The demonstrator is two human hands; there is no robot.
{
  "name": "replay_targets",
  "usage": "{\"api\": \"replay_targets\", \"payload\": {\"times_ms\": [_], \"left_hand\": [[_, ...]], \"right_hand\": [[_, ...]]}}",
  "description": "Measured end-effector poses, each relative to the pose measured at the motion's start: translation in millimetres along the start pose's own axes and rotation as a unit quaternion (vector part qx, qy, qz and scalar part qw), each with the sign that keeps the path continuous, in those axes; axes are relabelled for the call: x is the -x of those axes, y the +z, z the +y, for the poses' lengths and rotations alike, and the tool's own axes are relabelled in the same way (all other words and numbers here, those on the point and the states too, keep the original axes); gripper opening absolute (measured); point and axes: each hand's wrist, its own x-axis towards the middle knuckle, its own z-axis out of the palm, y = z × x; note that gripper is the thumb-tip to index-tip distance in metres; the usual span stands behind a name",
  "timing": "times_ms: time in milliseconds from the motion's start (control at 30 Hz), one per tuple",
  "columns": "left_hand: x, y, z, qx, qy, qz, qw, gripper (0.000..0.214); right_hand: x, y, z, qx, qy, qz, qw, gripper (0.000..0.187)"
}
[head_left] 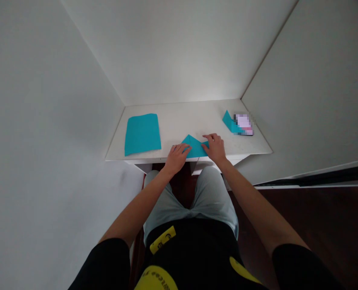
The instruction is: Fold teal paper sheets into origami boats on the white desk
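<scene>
A teal paper folded into a triangular shape [193, 146] lies at the front edge of the small white table [191, 119]. My left hand [176, 157] rests on its left side, fingers curled down onto the paper. My right hand [215, 147] presses its right side with fingers laid flat and slightly spread. Both hands touch the paper against the tabletop; neither lifts it.
A flat stack of teal square sheets [142, 133] lies on the table's left. At the right rear sits another folded teal piece [228, 122] beside a blurred small object [244, 124]. White walls close in on three sides. My knees are under the table edge.
</scene>
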Motion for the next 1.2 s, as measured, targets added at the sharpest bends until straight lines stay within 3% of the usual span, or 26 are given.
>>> {"api": "replay_targets", "payload": {"times_ms": [67,167,300,567,733,867,933,1067,1200], "left_hand": [[4.4,10.6,6.3,0.015,0.022,0.001,1.0,0.048],[9.1,21.4,9.3,0.02,0.023,0.015,0.999,0.058],[16.4,23.3,0.2,0.001,0.01,0.02,1.0,0.064],[43.8,19.7,-35.7,-0.009,-0.052,0.046,0.998,0.066],[46.7,15.7,-37.0,0.02,-0.067,0.063,0.996,0.055],[44.9,8.6,-39.9,0.077,-0.09,0.098,0.988,0.029],[41.0,4.1,-47.3,0.135,-0.114,0.111,0.978,0.019],[19.2,-5.4,-68.7,0.289,-0.136,0.099,0.943,0.034],[-13.3,-8.6,-81.2,0.324,-0.125,0.102,0.932,0.038]], "right_hand": [[9.9,1.7,-14.4,0.008,-0.03,0.007,1.0,0.052],[28.0,12.3,-32.3,-0.047,-0.133,-0.035,0.989,0.054],[46.3,25.7,-28.5,-0.072,-0.19,-0.055,0.978,0.069],[51.9,11.9,31.8,-0.02,-0.156,-0.048,0.986,0.082],[54.0,9.9,28.6,-0.024,-0.124,-0.017,0.992,0.055],[55.5,-1.7,22.4,-0.08,-0.107,-0.007,0.991,0.034],[51.7,-10.9,23.5,-0.138,-0.089,-0.014,0.986,0.028],[28.1,-24.9,32.1,-0.3,-0.025,-0.041,0.953,0.04],[-8.1,-21.9,41.9,-0.353,0.003,-0.029,0.935,0.038]]}}
